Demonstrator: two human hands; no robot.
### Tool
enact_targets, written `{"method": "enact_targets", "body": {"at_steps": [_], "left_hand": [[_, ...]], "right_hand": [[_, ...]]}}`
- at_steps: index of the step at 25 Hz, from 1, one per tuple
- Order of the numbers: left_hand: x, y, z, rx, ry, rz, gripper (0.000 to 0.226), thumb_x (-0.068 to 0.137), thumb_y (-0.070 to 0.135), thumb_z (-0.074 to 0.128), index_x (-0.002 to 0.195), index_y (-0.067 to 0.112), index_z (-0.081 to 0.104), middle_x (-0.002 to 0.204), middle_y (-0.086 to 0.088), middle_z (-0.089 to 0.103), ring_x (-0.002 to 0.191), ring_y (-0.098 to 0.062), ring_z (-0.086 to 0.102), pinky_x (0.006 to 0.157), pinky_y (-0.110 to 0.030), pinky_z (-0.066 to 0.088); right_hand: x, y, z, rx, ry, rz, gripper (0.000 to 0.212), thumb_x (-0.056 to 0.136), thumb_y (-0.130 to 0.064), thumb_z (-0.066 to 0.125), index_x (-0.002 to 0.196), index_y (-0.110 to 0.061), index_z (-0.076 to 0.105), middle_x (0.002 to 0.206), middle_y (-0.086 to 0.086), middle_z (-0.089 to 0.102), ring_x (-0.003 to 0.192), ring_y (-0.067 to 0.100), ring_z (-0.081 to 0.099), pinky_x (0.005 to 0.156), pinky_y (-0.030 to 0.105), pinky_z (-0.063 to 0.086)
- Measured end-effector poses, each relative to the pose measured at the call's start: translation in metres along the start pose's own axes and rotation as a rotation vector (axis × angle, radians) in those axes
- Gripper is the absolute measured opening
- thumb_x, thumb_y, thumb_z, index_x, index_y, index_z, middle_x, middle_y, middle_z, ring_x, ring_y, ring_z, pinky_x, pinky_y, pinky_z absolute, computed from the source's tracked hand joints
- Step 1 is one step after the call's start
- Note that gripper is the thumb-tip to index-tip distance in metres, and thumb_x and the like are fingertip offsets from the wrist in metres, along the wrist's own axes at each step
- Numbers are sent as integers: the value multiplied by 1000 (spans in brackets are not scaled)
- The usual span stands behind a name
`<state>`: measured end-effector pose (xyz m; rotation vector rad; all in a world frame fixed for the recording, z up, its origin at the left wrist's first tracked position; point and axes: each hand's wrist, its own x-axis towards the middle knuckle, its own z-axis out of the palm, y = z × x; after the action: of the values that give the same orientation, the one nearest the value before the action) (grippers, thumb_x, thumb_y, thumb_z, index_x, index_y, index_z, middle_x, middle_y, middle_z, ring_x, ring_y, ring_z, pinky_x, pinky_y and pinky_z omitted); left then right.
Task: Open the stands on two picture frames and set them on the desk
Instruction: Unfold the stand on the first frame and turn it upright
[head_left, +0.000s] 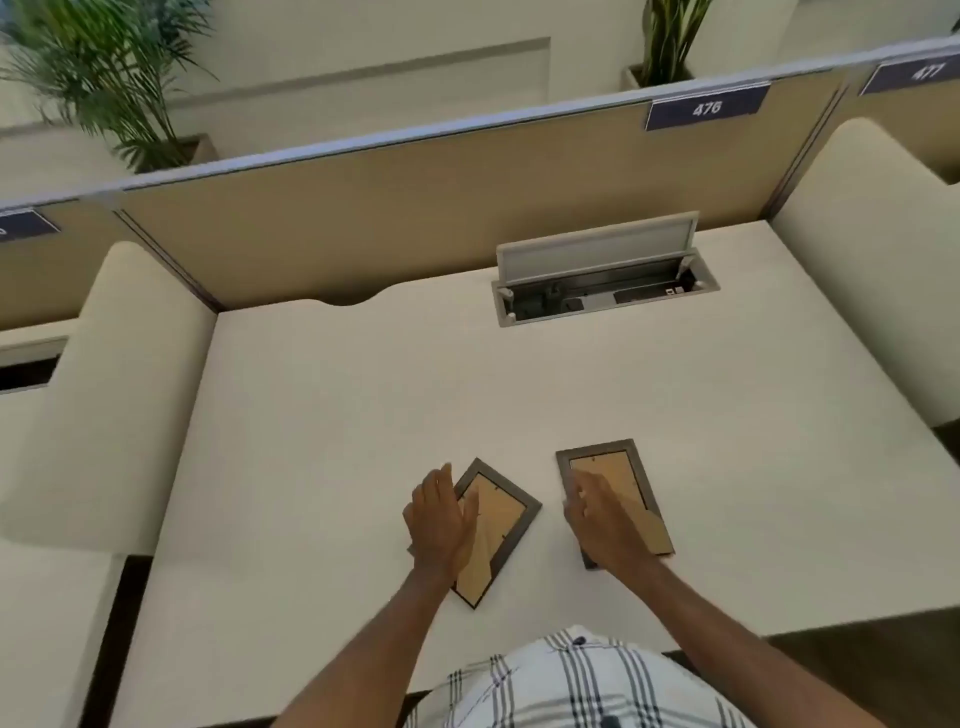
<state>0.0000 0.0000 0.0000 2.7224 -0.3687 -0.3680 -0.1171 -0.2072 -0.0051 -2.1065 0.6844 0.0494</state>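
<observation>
Two dark-rimmed picture frames lie face down on the white desk (332, 447), showing brown backing boards with their stands folded flat. The left frame (501, 525) is turned diagonally. My left hand (439, 522) rests on its left edge with fingers together and extended. The right frame (626, 480) lies nearly straight. My right hand (602, 519) lies flat on its lower left part, fingers spread over the backing. Neither hand grips a frame.
An open cable box (602, 283) with a raised lid is set into the desk at the back right. A tan partition (415, 208) with the label 476 runs behind. Cream side dividers (119, 395) flank the desk. Plants stand beyond.
</observation>
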Motion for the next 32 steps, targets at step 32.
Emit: {"method": "enact_targets", "body": {"at_steps": [32], "left_hand": [[-3, 7, 16, -578, -396, -330, 88, 81, 12, 74, 152, 21, 23, 142, -3, 47, 119, -17, 45, 93, -31, 45]], "right_hand": [[-25, -13, 66, 732, -289, 601, 35, 97, -19, 55, 130, -29, 56, 121, -2, 70, 112, 17, 67, 100, 39, 53]]}}
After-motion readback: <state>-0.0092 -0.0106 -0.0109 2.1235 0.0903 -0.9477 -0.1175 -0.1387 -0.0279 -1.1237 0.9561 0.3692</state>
